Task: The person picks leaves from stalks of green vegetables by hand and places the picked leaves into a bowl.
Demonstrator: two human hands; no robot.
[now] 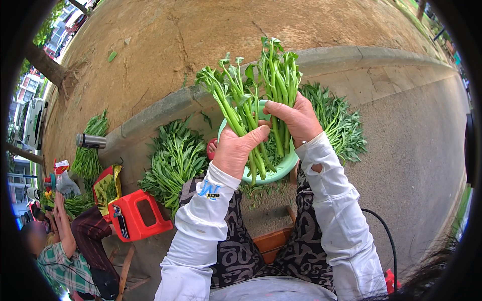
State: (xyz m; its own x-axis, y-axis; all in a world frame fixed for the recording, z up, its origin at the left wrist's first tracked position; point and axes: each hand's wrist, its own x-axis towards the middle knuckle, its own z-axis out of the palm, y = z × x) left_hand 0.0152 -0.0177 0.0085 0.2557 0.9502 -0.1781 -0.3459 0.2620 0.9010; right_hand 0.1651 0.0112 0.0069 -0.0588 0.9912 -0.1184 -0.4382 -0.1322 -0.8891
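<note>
My left hand (pixel 241 146) is closed around a bunch of water spinach stems (pixel 235 116), thumb across them, cut ends pointing down. Beside it, my right hand (pixel 295 116) grips a second upright bunch of green stems (pixel 278 82) with curled leaves at the top. Both bunches are over a pale green plastic basin (pixel 287 170), which has loose leaves inside. A leafy heap of the greens (pixel 177 161) lies on the ground left of the basin, and another heap (pixel 337 124) lies to its right.
A red plastic stool (pixel 137 214) stands at the left, near a seated person (pixel 67 259) in a checked shirt. A steel flask (pixel 91 140) and more greens (pixel 87 161) are by the concrete kerb (pixel 162 111). Between my legs is a wooden seat (pixel 269 240).
</note>
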